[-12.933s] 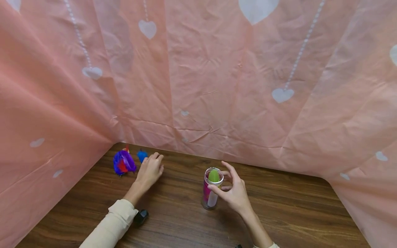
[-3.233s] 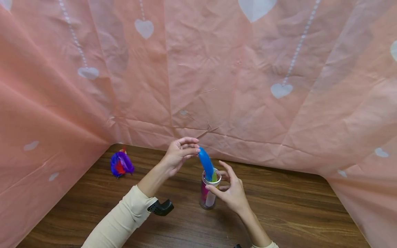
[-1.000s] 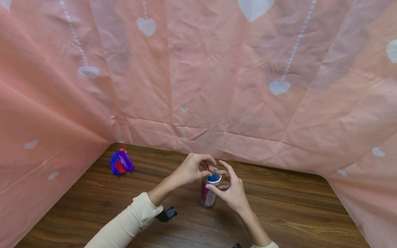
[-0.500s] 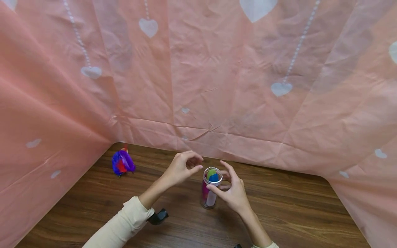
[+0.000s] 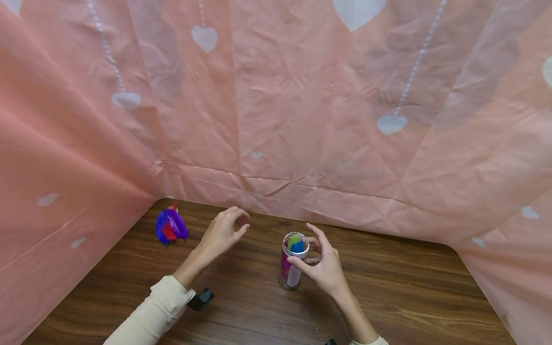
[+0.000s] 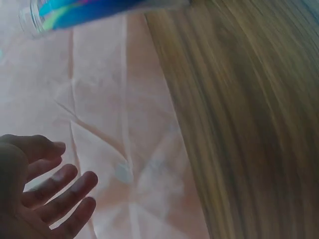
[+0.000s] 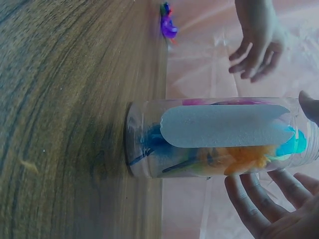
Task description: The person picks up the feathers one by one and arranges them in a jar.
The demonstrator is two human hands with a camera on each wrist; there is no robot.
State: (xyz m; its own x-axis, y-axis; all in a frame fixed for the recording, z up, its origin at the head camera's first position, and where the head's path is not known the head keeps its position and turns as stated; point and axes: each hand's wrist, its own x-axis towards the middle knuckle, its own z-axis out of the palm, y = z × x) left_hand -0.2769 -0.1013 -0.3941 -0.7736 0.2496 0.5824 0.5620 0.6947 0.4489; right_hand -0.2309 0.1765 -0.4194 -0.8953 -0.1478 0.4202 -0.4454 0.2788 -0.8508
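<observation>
A clear jar is stood upright on the wood-grain surface, well apart from the left edge. Its upper part is held by the right hand; the grip is curled round the jar, thumb on the near side, fingers on the far side, index finger raised above the rim. 2 feather-like pieces are contained side by side, a green piece and a blue piece, tips seen at the mouth. Orange fluff is also seen through the wall in the right wrist view, beside a pale label. The left hand is held between the jar and a feathery bundle, apart from both; its grip is spread loosely, fingers bent, thumb and fingertips parted. The bundle, coloured purple, blue and red, is placed near the far left corner. A black device is seen at the cuff of the cream left sleeve. The surface is backed by pink cloth, printed with white hearts.
</observation>
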